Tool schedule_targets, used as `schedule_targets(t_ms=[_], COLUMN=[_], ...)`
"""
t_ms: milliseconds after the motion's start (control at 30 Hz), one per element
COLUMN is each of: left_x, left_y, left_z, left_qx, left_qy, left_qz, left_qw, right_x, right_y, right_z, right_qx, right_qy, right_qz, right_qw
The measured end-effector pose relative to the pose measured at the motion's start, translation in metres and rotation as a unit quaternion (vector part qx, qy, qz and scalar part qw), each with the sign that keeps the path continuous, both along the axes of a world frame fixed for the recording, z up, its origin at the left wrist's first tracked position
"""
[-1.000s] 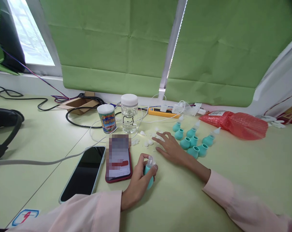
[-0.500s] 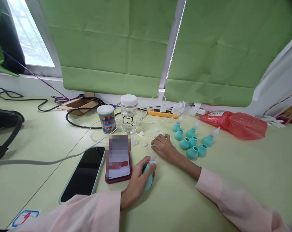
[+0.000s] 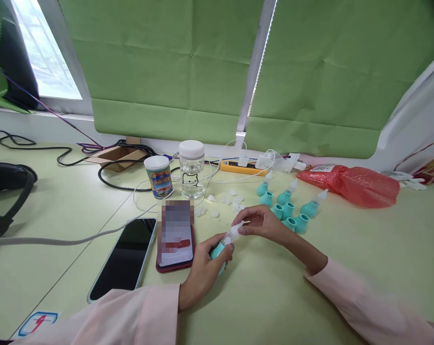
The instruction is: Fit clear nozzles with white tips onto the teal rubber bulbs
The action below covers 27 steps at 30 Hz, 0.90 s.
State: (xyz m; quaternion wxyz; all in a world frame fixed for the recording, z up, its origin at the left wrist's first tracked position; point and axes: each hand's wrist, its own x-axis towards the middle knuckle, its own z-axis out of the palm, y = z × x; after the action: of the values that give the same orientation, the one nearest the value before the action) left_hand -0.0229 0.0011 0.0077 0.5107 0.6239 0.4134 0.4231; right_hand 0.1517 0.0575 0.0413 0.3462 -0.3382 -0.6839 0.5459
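Note:
My left hand [image 3: 202,263] is closed round a teal rubber bulb [image 3: 217,250] of a nasal aspirator, tilted with its clear collar pointing up and right. Between the fingertips of my right hand [image 3: 263,221] is a white pointed nozzle tip [image 3: 235,229], at the mouth of the collar; whether it is seated there I cannot tell. Behind my hands lie several small white and clear pieces [image 3: 234,199]. Past my right hand stand several open teal bulbs [image 3: 302,223], partly covered by it. Others, such as the aspirator [image 3: 310,208], carry a clear nozzle.
Left of my hands lie a red-cased phone [image 3: 176,254] with its screen lit and a dark-screened phone [image 3: 127,256]. A lidded bottle [image 3: 191,175] and a printed cup [image 3: 158,177] stand behind, near cables and an orange power strip [image 3: 240,167]. A red bubble-wrap bag [image 3: 349,184] lies at right.
My right hand has come from the loose white pieces towards my left hand, bringing a white nozzle tip to the collar. The left hand stays in place, tilting the bulb slightly rightward.

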Motion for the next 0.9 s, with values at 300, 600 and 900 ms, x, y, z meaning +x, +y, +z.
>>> schedule_targets(t_ms=[300, 600, 900], left_x=[0.001, 0.001, 0.0], left_y=[0.0, -0.003, -0.006], left_z=[-0.002, -0.002, 0.001], left_qx=[0.014, 0.028, 0.017], left_qy=[0.039, 0.062, 0.084], left_qz=[-0.006, -0.041, -0.078], left_qw=[0.999, 0.997, 0.993], right_x=[0.003, 0.01, 0.012], right_y=[0.003, 0.009, 0.002], right_z=[0.001, 0.001, 0.018], right_qx=[-0.022, -0.045, -0.047], right_qy=[-0.073, -0.125, -0.163], right_qz=[-0.005, 0.07, 0.129], right_qw=[0.997, 0.989, 0.977])
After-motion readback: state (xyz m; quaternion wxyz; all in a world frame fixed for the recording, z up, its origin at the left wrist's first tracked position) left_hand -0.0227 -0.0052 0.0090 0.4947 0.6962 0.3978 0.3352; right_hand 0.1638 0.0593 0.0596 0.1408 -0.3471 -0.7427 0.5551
